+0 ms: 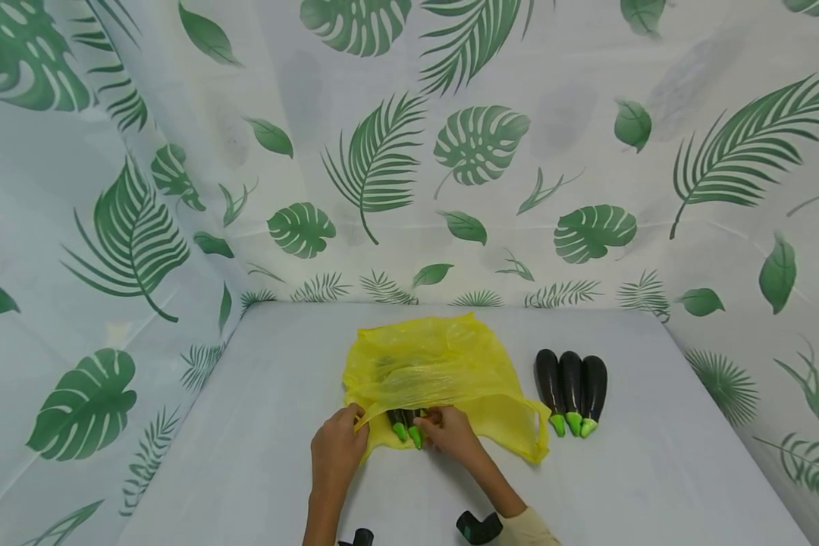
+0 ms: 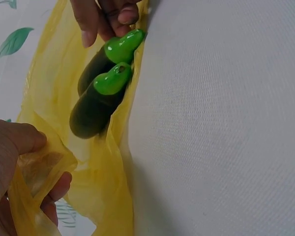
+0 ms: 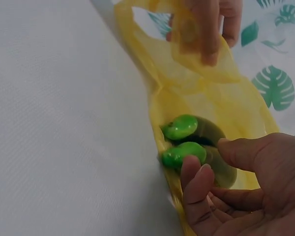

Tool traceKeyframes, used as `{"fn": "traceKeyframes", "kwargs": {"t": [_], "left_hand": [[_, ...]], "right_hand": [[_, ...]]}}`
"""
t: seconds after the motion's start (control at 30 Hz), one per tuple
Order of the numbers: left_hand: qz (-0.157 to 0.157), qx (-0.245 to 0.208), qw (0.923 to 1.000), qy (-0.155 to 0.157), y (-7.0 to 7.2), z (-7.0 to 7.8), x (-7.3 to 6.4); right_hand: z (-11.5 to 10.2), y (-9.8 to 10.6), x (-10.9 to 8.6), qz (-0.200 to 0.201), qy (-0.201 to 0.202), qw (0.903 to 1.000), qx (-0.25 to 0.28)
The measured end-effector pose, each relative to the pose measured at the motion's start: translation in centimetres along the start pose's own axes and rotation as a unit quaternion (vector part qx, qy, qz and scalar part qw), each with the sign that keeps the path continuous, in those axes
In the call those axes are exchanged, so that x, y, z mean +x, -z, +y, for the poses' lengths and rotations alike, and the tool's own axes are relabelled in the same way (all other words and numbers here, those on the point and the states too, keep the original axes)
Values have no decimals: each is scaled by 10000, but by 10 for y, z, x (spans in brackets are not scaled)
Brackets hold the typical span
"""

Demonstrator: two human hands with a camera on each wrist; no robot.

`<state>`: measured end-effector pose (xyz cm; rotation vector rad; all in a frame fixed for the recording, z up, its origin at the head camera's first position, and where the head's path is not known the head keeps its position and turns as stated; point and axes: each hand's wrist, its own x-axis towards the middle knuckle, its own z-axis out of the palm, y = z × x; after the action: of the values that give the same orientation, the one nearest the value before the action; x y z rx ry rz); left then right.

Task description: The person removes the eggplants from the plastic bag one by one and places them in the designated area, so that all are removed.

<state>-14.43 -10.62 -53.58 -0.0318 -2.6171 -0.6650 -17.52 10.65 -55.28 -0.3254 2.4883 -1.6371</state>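
A yellow plastic bag [image 1: 423, 349] lies on the white table with its mouth facing me. Two dark eggplants with green caps rest side by side inside that mouth, the left eggplant [image 2: 91, 110] and the right eggplant [image 3: 219, 164]; their far ends are hidden under the bag. My left hand [image 1: 337, 447] pinches the left edge of the bag's mouth and holds it raised. With thumb and fingertips around the right eggplant near its cap, my right hand [image 1: 453, 436] holds it at the opening.
Three more eggplants [image 1: 572, 387] lie side by side on the table [image 1: 655, 470], right of the bag. A loose bag handle [image 1: 541, 432] spreads toward them. Leaf-patterned sheeting [image 1: 396, 265] stands behind and at both sides.
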Motion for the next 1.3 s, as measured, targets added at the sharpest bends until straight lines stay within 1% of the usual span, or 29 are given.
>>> {"fn": "traceKeyframes", "kwargs": {"t": [0.2,0.37,0.53,0.67,0.9,1.1,1.3], "left_hand": [[-52,49,10000,35,-1,-1,-1],[-48,32,10000,23,0,-2,1],[-36,43,10000,25,-1,-2,1],[-46,35,10000,18,-1,-2,1],[-52,-10,10000,40,1,-1,2],[-51,-41,10000,60,1,-1,4],[-96,-8,9999,127,-1,-1,1]], "right_hand": [[-1,-7,5,20,-27,10000,-67],[-3,-12,9,244,-87,9993,-257],[-3,-16,12,526,-103,9972,-526],[-3,-19,12,675,-141,9949,-734],[-4,-21,14,888,-17,9915,-947],[-5,-21,15,982,-10,9881,-1185],[-6,-22,14,964,-61,9878,-1221]]}}
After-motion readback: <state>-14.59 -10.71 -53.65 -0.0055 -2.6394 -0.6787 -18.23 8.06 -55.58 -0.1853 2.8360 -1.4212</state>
